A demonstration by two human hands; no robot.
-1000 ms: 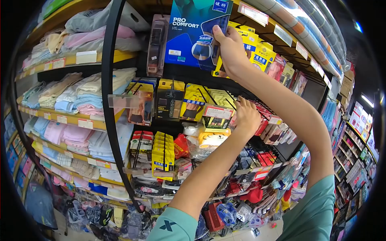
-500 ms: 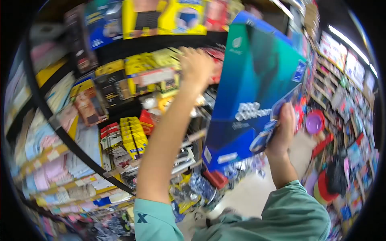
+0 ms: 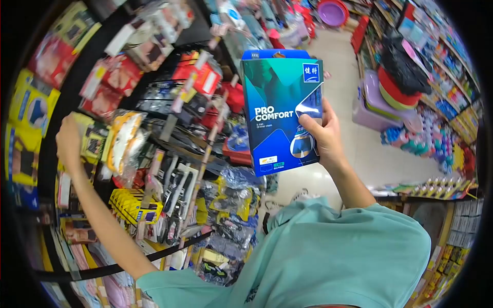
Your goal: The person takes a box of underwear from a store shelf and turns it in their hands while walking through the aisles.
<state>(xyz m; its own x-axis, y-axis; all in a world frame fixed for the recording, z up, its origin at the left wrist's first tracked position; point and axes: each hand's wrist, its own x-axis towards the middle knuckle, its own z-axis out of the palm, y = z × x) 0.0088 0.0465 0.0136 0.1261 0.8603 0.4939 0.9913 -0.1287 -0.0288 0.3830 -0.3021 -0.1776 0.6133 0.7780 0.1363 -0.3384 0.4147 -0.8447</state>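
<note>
My right hand grips a blue-green underwear box printed "PRO COMFORT", thumb on the front and fingers behind it. The box faces me nearly upright, and its top flap looks raised. Out to the left, my left hand is at the shelf with its fingers curled beside a yellow-green underwear package. What those fingers close on is hidden. An orange-and-white plastic-wrapped pack lies just right of that package.
Yellow boxes and red packages line the dark shelf on the left. Below are bagged clothes and a row of yellow packs. Across the aisle floor stand plastic tubs.
My view has turned right and down. The box now shows its front squarely. My left hand, raised before the upper packages earlier, is now lower and farther left in view.
</note>
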